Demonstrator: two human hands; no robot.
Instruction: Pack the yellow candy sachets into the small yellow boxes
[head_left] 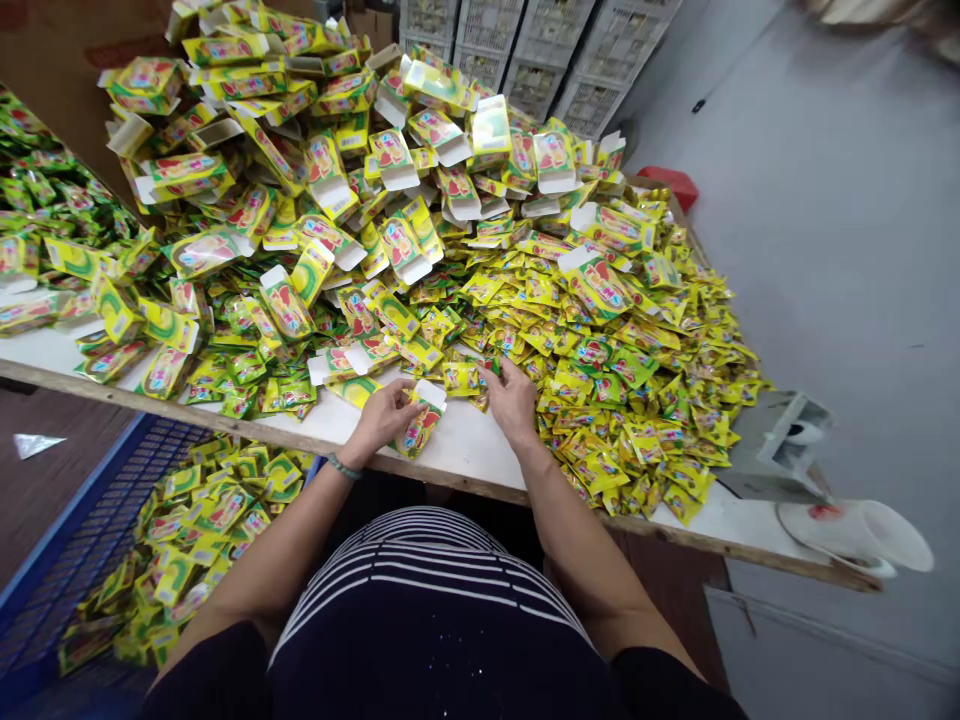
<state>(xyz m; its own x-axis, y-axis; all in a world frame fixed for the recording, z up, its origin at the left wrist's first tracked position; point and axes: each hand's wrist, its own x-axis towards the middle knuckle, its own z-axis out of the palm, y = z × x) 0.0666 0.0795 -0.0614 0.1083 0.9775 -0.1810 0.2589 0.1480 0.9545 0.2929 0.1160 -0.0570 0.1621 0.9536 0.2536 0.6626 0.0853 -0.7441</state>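
Note:
My left hand (388,412) is closed on a small yellow-green box (421,420) with an open white flap, near the table's front edge. To its right, my right hand (511,400) pinches at a small green packet (493,368), thumb and fingertips together. Between the hands lies a yellow packet (460,378). A large heap of yellow packets (637,370) spreads to the right of my right hand. Behind my hands many open boxes (401,245) are piled up. Green packets (289,392) lie left of my left hand.
Below the table's front edge (480,484), a blue crate (97,505) at the left holds many filled-looking boxes (217,510). On the right end stand a grey holder (780,445) and a white plastic container (855,528). A cardboard box (82,70) and light crates (551,45) are behind.

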